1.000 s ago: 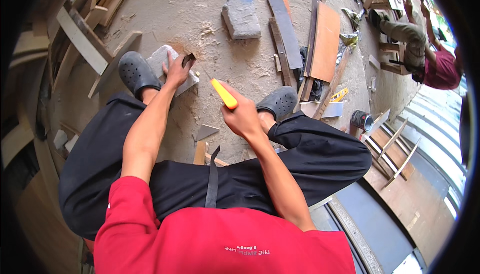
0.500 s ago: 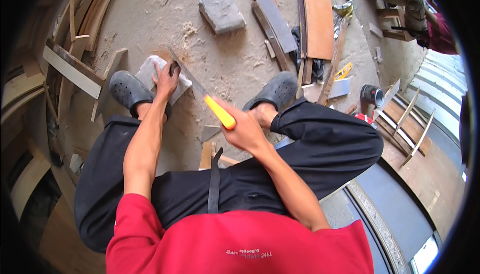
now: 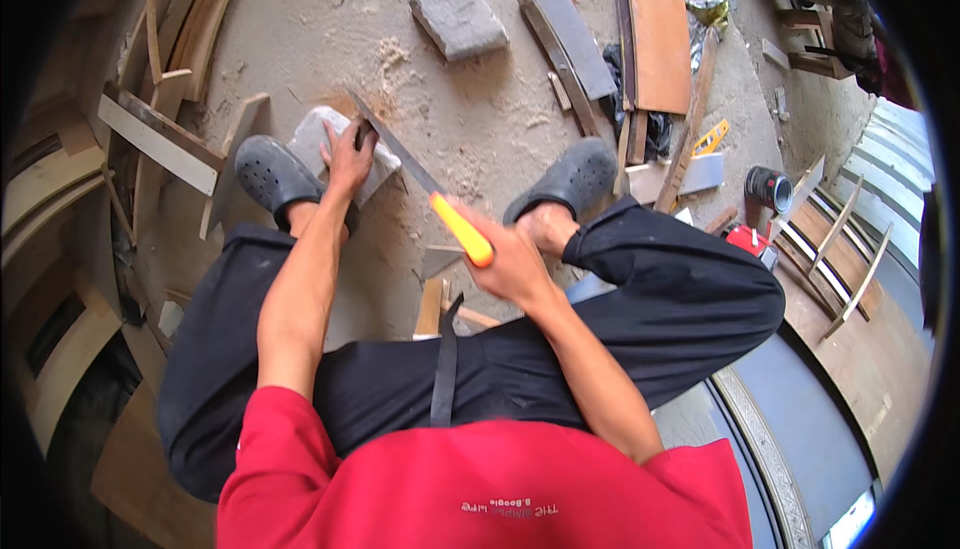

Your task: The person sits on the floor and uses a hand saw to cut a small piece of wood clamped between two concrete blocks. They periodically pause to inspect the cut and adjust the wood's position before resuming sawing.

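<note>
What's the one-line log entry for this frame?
left hand pressing grey block | right hand gripping yellow-handled saw | blade at block

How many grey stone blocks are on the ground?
2: one grey block under the left hand by the saw, another grey block farther off. Wood scraps may hide more.

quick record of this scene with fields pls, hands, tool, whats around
left hand: pressed flat on a grey block on the floor
right hand: closed on the yellow handle of a handsaw
saw blade: slants up-left, its tip by the left hand
footwear: dark clogs
floor: dusty, sawdust near the block
nearby: wood planks, second grey block
</note>
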### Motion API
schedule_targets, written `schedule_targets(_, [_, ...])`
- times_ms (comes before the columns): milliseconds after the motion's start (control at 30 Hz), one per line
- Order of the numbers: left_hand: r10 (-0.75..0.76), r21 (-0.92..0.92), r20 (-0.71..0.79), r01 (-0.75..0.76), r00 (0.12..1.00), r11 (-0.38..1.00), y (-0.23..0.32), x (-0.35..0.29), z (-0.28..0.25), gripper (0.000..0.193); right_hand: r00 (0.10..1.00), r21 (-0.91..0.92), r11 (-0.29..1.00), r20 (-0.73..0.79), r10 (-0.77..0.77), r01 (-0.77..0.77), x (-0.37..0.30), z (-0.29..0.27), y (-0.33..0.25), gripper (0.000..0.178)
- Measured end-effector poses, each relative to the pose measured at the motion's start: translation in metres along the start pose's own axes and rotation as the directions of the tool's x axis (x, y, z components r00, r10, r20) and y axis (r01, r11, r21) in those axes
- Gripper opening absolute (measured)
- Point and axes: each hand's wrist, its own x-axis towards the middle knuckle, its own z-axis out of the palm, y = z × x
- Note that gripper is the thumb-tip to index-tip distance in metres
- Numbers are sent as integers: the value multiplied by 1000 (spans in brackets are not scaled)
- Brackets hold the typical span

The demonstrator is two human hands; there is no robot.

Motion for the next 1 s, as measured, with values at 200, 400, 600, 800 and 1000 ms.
schedule_targets(200, [-8, -17, -2, 8, 1000, 1000, -2, 9, 3, 49, 999, -15, 999, -11, 49, -49, 26, 12, 21, 65])
schedule_targets(400, [22, -14, -16, -22, 1000, 1000, 0, 0, 1, 50, 990, 22, 990, 42, 135, -136, 28, 14, 10, 60])
schedule_targets(600, [44, 14, -54, -43, 998, 999, -2, 0, 2, 50, 979, 47, 988, -145, -140, 148, 3, 15, 24, 54])
schedule_targets(800, [26, 13, -7, -26, 1000, 1000, 5, -1, 0, 49, 998, 37, 999, -51, 34, -32, 20, 29, 28, 57])
schedule_targets(1000, [-19, -7, -39, 19, 999, 1000, 14, 11, -4, 47, 993, -5, 998, -101, -55, 55, 12, 25, 30, 59])
